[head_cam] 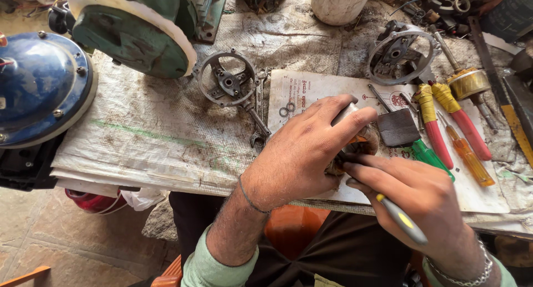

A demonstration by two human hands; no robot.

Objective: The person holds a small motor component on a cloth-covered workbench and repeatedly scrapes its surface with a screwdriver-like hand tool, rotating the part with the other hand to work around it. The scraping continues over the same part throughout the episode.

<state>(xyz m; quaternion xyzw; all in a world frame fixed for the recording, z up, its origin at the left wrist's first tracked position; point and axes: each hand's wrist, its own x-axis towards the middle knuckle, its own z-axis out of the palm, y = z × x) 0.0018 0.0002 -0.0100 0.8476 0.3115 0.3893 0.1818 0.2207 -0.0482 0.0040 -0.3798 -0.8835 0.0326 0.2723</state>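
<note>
My left hand (302,148) wraps over a small round motor part (363,141) with copper windings, holding it against the printed paper sheet (311,90) on the bench. My right hand (413,195) grips a tool with a grey and yellow handle (401,217); its tip points into the motor part and is hidden by my fingers. A thin band circles my left wrist and a metal bracelet my right wrist.
A metal end ring (227,78) and spanner (258,126) lie left of the paper. A second end ring (400,53), red-handled pliers (452,123), an orange screwdriver (469,159), a green screwdriver (430,156) and a dark flat pad (397,127) lie right. A green motor (133,34) and a blue dome (39,87) stand at left.
</note>
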